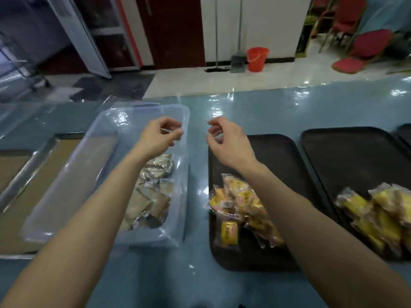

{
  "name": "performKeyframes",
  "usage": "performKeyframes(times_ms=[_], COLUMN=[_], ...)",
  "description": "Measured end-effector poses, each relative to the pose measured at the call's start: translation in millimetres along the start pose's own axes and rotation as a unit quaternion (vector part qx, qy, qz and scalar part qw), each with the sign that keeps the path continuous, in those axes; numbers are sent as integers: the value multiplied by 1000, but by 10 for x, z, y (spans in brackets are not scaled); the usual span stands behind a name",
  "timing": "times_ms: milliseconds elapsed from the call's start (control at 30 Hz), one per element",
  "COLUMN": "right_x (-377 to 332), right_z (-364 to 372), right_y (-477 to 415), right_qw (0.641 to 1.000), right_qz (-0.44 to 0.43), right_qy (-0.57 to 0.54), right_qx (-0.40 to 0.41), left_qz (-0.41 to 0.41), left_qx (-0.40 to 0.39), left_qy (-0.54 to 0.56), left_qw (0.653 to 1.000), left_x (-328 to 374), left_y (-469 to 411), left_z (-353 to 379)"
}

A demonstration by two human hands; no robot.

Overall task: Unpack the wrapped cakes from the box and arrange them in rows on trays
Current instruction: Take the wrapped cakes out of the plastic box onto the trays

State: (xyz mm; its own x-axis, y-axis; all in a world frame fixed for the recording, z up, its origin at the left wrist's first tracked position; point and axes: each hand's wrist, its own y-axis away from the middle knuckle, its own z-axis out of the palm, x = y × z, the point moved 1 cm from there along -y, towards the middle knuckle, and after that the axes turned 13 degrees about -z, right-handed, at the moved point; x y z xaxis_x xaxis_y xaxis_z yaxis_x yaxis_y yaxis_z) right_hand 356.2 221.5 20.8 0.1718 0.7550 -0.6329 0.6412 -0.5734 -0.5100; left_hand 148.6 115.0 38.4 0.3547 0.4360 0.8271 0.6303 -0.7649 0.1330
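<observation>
Our left forearm (pixel 95 210) hides part of wrapped cakes (pixel 153 194) in clear box (pixel 73 185), 9 o'clock. Far tray (pixel 355 156) pile (pixel 378 210) cut off, 3 o'clock. Left hand (pixel 159 135) curled; we cannot tell if pinching anything. Right hand (pixel 229 141) loosely curled, empty, over near tray (pixel 278 156) of yellow cakes (pixel 242 203). Red bucket (pixel 257 58), 1 o'clock.

Counter stock: one clear plastic box (pixel 66 196) holding one heap of foil-wrapped cakes (pixel 153 187), too jumbled to count. There are two black trays in full view, the nearer tray (pixel 278 152) bearing at least four yellow wrapped cakes (pixel 244 203) and the farther tray (pixel 355 152) a second yellow heap (pixel 378 210) of at least four, plus the corner of a third black tray (pixel 405 132) and two brown-lined metal trays (pixel 26 196) at the left. Floor behind: one red bucket (pixel 257 60), two long-handled floor tools (pixel 216 30), at least two red chairs (pixel 369 44); also over the counter, two bare hands, one left hand (pixel 159 135) and one right hand (pixel 229 141).
</observation>
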Motion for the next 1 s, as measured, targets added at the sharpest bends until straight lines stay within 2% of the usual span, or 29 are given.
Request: performKeyframes(times_ms=[133,233,300,433,600,733,900,933,1000], right_x=[-411,-545,-539,-435,-99,175,237,235,252], right_z=[667,1106,1380,1833,2289,2561,2673,2692,2757], right_y=[-317,-462,-549,-766,-895,-964,-819,-769,-657], right_qw=[998,985,964,927,848,811,710,699,704], right_qz=[-19,12,32,91,191,268,314,318,328], right_qy=[10,58,115,172,207,211,184,179,177], right_qx=[-50,-164,-237,-322,-450,-475,-602,-615,-604], left_qz=[-50,-98,-139,-189,-240,-329,-365,-374,-398], left_qx=[-10,-41,-68,-88,-182,-144,-93,-93,-86], left_qy=[-21,-70,-121,-214,-251,-239,-270,-280,-290], left_qw=[998,992,981,954,920,902,886,879,866], left_x=[-620,-1043,-1301,-1650,-2067,-2686,-2335,-2298,-2276], left_y=[-317,-552,-692,-985,-1410,-1928,-1855,-1865,-1875], left_z=[-697,-934,-999,-974,-655,-282,-191,-160,-97])
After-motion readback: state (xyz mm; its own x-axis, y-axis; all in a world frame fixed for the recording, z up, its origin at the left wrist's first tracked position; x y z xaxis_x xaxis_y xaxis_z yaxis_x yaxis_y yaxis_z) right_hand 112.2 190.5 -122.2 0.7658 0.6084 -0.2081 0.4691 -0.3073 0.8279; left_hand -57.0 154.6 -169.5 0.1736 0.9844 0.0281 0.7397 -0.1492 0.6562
